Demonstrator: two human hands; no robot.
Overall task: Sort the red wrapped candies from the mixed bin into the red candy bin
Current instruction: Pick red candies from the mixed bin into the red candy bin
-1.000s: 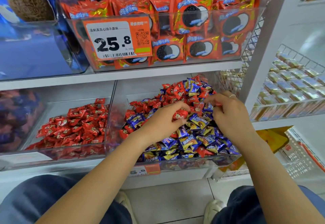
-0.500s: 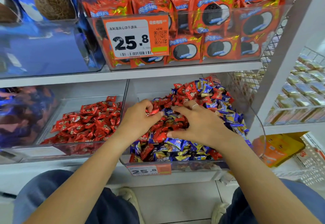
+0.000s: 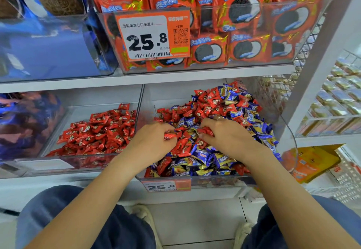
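Both hands are down in the clear plastic mixed bin: left hand and right hand each curl round a clutch of red foil-wrapped candies. Many reds remain among the blue-wrapped candies, thickest toward the back. The clear red candy bin alongside is partly filled; judged roughly mid-task.

Between the mixed bin and the red candy bin a clear dividing wall is raised, while open room is left above it under the upper shelf.
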